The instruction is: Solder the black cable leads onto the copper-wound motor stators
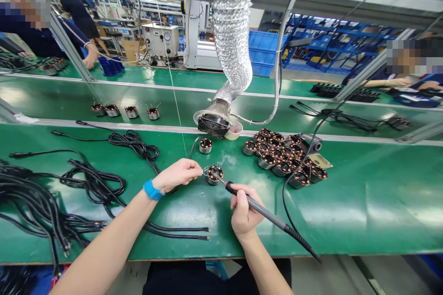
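My right hand (246, 209) is wrapped round the grey handle of a soldering iron (266, 213). Its tip touches, or nearly touches, the top of a motor stator (215, 176) with copper windings, upright on the green bench. My left hand (183, 174), with a blue band at the wrist, pinches a thin silvery wire (205, 170) at the stator's left side. Whether this is solder or a lead of the stator, I cannot tell. A thin pale strand (172, 71) hangs down from above to behind my left hand. Faint smoke rises by the stator.
Another stator (205, 146) with a black cable stands behind, under a fan (213, 123) on a foil duct (232, 23). Many stators (277, 153) cluster to the right. Black cables (100, 182) cover the left. The iron's cord (285, 184) loops right. Co-workers sit across the bench.
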`<state>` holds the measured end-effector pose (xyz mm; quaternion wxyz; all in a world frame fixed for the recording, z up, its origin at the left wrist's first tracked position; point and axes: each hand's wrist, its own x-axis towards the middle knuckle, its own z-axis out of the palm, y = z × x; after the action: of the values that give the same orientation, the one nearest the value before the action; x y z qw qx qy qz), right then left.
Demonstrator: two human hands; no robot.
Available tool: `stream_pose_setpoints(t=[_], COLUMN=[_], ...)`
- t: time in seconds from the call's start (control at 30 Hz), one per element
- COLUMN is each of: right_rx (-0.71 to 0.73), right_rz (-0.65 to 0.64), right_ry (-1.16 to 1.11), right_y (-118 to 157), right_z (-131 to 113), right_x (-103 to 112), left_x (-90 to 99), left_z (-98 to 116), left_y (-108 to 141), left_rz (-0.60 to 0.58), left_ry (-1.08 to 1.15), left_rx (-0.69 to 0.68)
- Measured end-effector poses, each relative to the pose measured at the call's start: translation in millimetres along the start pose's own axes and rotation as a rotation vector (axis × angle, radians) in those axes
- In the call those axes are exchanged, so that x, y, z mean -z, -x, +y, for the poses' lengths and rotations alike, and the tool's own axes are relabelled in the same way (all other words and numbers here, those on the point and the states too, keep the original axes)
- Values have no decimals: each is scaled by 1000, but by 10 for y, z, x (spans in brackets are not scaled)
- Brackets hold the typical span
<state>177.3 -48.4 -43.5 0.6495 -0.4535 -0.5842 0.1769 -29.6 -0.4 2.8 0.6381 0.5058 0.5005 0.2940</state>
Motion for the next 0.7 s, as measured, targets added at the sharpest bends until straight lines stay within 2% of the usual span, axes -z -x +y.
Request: stream_pose_setpoints(t=[0.37,0.6,0.7], right_rx=[33,54,71], right_rz=[8,-34,-21], right_ry=[96,110,123], right_y=[4,14,4], right_z=[17,53,59], right_x=[3,51,47], left_x=[3,-10,-21], left_z=[-15,8,8], left_y=[-3,-1,-14], left_rz=[-7,0,15], left_ry=[11,15,-53], left_rx=[3,12,3])
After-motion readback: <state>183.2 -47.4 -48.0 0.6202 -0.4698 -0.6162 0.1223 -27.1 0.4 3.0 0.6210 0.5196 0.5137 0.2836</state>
